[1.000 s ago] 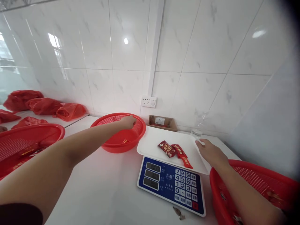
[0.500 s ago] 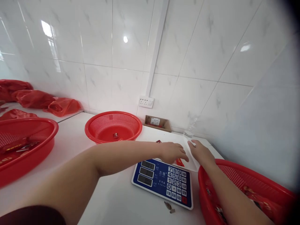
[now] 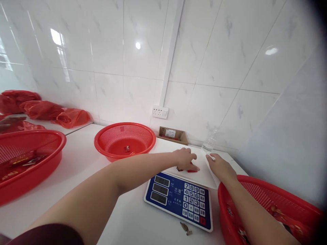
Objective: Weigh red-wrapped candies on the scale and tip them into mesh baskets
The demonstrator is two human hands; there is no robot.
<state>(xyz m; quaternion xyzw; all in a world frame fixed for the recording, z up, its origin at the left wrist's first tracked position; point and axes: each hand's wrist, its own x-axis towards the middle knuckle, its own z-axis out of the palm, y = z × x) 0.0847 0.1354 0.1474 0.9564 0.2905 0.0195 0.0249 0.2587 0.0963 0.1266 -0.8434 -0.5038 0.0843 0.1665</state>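
Observation:
A blue-and-white digital scale (image 3: pixel 178 200) stands on the table in front of me, with a white weighing surface (image 3: pixel 201 180) behind its keypad. My left hand (image 3: pixel 185 159) is over that surface, fingers bent and apart. Just under its fingers lies a small red packet (image 3: pixel 192 169); whether it is gripped is unclear. A second small dark-and-red packet (image 3: pixel 179 169) shows partly below my left wrist. My right hand (image 3: pixel 221 167) is at the right edge of the white surface, thumb and fingers apart, with no packet visible in it. My right forearm crosses above a red basket (image 3: pixel 255 180) that holds wrapped packets.
Behind my left arm stands a red basket (image 3: pixel 125 127) with a small packet inside. Another red basket (image 3: pixel 57 146) with packets is at left, red plastic bags (image 3: pixel 73 117) beyond it. A cardboard box (image 3: pixel 182 136) and clear bottle (image 3: pixel 209 141) stand by the wall. A brown scrap (image 3: pixel 186 228) lies in front.
My left hand has shifted slightly left and back, and the red packet beneath it has moved left too. My right hand stays near the edge. A hand has appeared by the bags at far left.

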